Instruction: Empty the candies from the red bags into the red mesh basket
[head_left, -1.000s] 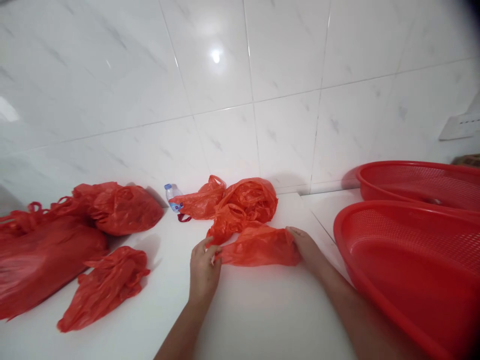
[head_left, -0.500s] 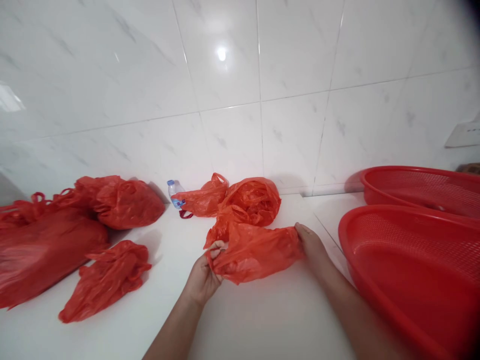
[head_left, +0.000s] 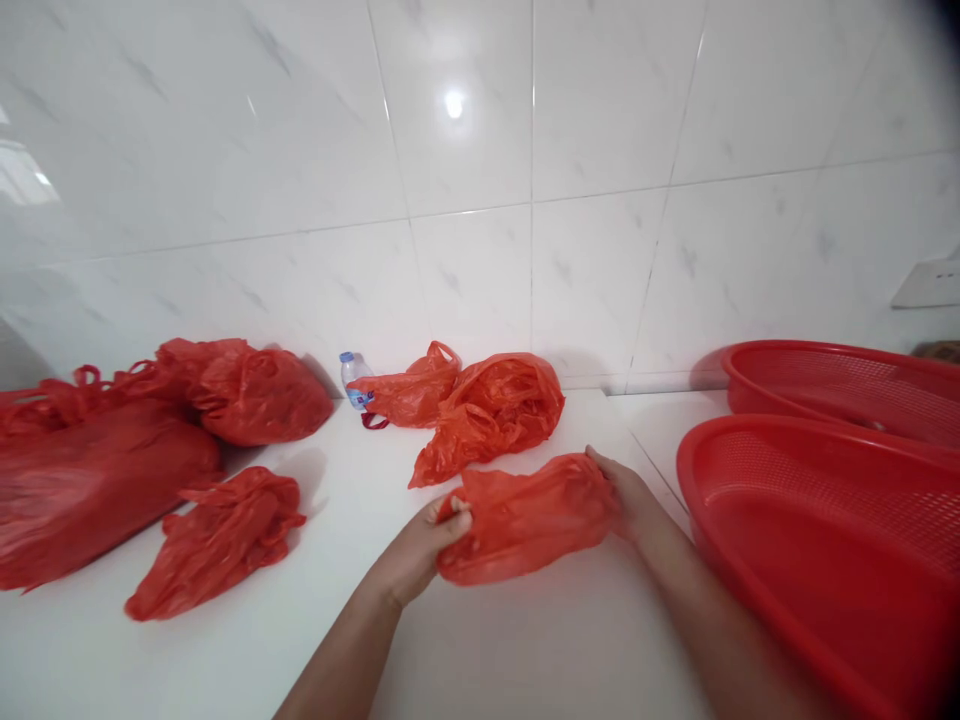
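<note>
Between my two hands a crumpled red plastic bag point(head_left: 529, 520) is stretched out sideways above the white counter point(head_left: 510, 640). My left hand point(head_left: 431, 540) pinches its left end, thumb on top. Its right end is in my right hand point(head_left: 611, 490), whose fingers are partly hidden behind the plastic. Just beyond the held bag lies a bunched heap of red plastic bags point(head_left: 506, 405) against the wall. Another crumpled red bag point(head_left: 221, 545) rests on the counter to the left of my left hand.
Full-looking red bags point(head_left: 105, 480) are piled at the far left. A small clear bottle with a blue cap point(head_left: 354, 378) stands by the wall. Two red perforated plastic baskets point(head_left: 694, 470) occupy the right side, close to my right forearm. A wall socket point(head_left: 926, 284) is at far right.
The held bag has come slightly nearer to me and away from the heap behind it. My left hand has shifted right, its thumb now over the bag's end. The view has tilted slightly.
</note>
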